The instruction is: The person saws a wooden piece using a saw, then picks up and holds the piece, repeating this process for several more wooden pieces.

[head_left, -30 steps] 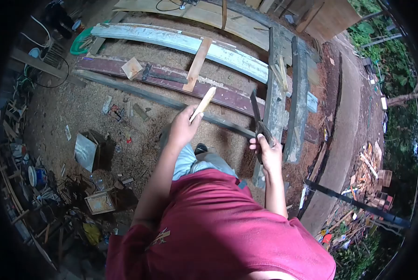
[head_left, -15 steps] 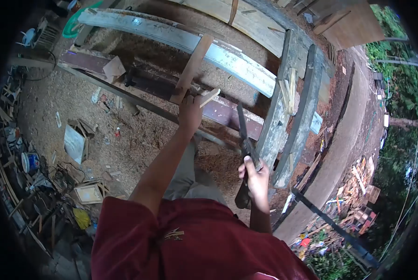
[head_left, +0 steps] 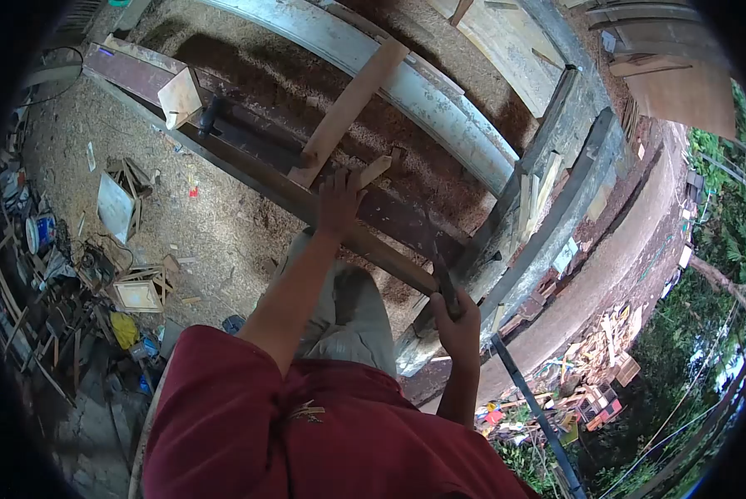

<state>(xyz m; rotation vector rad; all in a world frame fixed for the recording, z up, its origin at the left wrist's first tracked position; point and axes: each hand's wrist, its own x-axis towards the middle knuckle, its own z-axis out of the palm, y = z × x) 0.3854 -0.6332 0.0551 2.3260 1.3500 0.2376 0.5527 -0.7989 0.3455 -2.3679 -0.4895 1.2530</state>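
My left hand (head_left: 338, 204) is closed on a short pale piece of wood (head_left: 376, 172) above the dark reddish plank of the bench. A brown board (head_left: 356, 108) lies crosswise just beyond that hand, reaching over to the whitish beam (head_left: 439, 116). To the right, my right hand (head_left: 458, 323) grips the handle of a machete (head_left: 441, 264). Its dark, narrow blade points away from me toward the plank, and its tip is hard to make out.
A hammer-like dark tool (head_left: 210, 116) and a light wood block (head_left: 180, 98) rest on the bench at left. Weathered beams (head_left: 547, 208) with loose sticks stand at right. Wood scraps and a framed box (head_left: 116, 206) litter the shavings-covered floor.
My view has shifted, with the bench now sitting differently in frame. The machete has turned: its handle, formerly pointing back toward me, now sits in my right fist, closer to the bench edge.
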